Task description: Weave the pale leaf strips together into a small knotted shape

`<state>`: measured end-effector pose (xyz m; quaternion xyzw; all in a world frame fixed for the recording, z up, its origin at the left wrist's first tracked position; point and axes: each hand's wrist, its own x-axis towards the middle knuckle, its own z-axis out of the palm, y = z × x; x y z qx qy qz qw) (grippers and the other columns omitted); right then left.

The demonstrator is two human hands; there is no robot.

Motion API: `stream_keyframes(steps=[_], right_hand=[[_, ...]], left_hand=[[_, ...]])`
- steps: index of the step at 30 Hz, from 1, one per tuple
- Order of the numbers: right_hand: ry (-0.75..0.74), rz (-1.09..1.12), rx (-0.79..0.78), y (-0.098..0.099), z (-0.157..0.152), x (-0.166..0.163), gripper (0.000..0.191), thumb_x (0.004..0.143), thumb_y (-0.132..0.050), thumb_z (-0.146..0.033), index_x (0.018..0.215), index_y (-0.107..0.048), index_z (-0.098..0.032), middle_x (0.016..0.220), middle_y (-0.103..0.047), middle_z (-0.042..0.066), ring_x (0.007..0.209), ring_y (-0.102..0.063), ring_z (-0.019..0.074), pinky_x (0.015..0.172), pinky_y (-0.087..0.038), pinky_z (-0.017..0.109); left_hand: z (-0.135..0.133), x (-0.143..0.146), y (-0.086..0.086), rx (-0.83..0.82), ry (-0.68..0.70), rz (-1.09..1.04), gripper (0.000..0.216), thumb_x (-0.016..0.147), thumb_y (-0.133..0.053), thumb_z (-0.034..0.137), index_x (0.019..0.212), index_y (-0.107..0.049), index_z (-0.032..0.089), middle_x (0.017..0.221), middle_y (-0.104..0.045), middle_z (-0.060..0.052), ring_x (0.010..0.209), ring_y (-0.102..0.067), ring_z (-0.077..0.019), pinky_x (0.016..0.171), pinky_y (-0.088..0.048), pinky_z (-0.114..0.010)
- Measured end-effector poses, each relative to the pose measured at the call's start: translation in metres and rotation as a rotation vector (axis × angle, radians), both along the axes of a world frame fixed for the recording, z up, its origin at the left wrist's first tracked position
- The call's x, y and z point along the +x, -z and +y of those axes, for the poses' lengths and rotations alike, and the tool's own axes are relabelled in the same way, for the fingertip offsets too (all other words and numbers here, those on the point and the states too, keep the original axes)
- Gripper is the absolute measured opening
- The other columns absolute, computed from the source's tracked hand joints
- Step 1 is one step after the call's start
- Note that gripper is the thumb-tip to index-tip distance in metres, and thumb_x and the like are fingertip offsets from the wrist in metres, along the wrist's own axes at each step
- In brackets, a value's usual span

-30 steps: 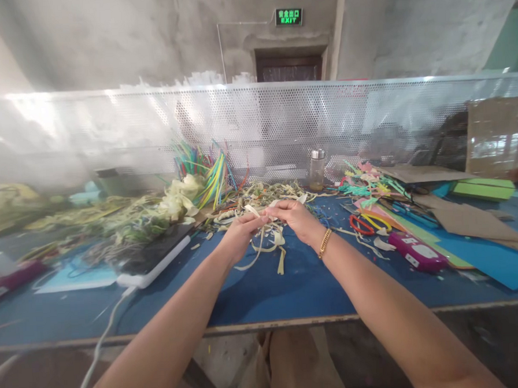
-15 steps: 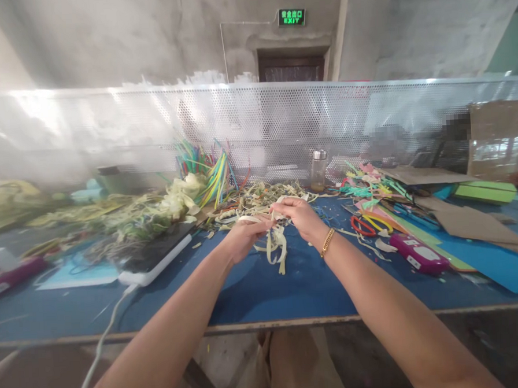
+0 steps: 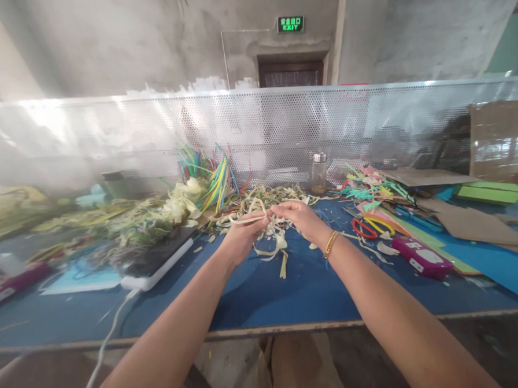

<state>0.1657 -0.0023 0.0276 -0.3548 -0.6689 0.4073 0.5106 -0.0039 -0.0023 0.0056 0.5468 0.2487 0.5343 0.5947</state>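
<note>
Both hands meet over the middle of the blue-topped table, fingertips nearly touching. My left hand [image 3: 243, 236] is closed on a narrow pale cream strip [image 3: 248, 219], which loops up above the fingers. The thumb and forefinger of my right hand [image 3: 298, 215] pinch at the same strip; a gold bracelet [image 3: 330, 244] circles that wrist. Just beneath the fingers, a curled cream strip [image 3: 282, 264] lies on the table. Behind the hands spreads a heap of pale green and cream strips [image 3: 280, 194]. The exact pinch point is partly hidden by the fingers.
Left stand a dark-topped white device [image 3: 158, 266] with a cable and a bundle of coloured stems [image 3: 217, 181]. Right lie red-and-yellow-handled scissors [image 3: 371, 227], a purple box-like object [image 3: 422, 257] and coloured paper [image 3: 497, 262]. A glass bottle [image 3: 319, 173] stands by the perforated screen [image 3: 350, 119].
A loop of the strip now rises above my left hand. The curled strip that hung below the fingers now lies lower and more spread out. Both hands stay close together.
</note>
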Motion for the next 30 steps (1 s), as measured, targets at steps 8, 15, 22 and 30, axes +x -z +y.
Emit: stream_keyframes(steps=[8,15,22,30], right_hand=[[0.028,-0.147,0.064,0.003,-0.002,0.000,0.023,0.069,-0.067,-0.039,0.077,-0.067,-0.018,0.075,-0.064,0.003,0.067,-0.053,0.0125,0.067,-0.041,0.029],[0.071,-0.273,0.117,0.001,0.000,0.004,0.024,0.073,-0.062,-0.040,0.072,-0.061,-0.016,0.068,-0.057,0.000,0.063,-0.047,0.0110,0.063,-0.039,0.026],[0.161,-0.317,0.187,-0.002,0.001,0.008,0.021,0.077,-0.055,-0.036,0.068,-0.054,-0.017,0.064,-0.053,-0.002,0.060,-0.045,0.0107,0.059,-0.036,0.025],[0.168,-0.339,0.215,0.001,0.001,0.005,0.023,0.075,-0.058,-0.039,0.068,-0.056,-0.018,0.067,-0.057,0.000,0.061,-0.048,0.0115,0.061,-0.038,0.026]], left_hand=[[0.003,0.000,0.000,-0.021,-0.021,-0.036,0.030,0.059,-0.080,0.020,0.087,-0.070,0.018,0.079,-0.067,-0.002,0.072,-0.058,-0.0108,0.066,-0.043,-0.023],[0.010,0.001,0.007,0.046,-0.069,-0.082,0.024,0.056,-0.081,0.018,0.076,-0.068,0.015,0.077,-0.066,-0.001,0.072,-0.058,-0.0111,0.069,-0.042,-0.025],[0.007,0.001,0.007,0.011,-0.062,0.014,0.031,0.059,-0.080,0.025,0.087,-0.070,0.017,0.078,-0.066,-0.002,0.068,-0.056,-0.0113,0.061,-0.040,-0.024],[0.008,-0.003,0.007,0.021,-0.132,0.155,0.028,0.066,-0.072,0.041,0.070,-0.066,0.015,0.072,-0.063,-0.003,0.060,-0.051,-0.0107,0.055,-0.036,-0.025]])
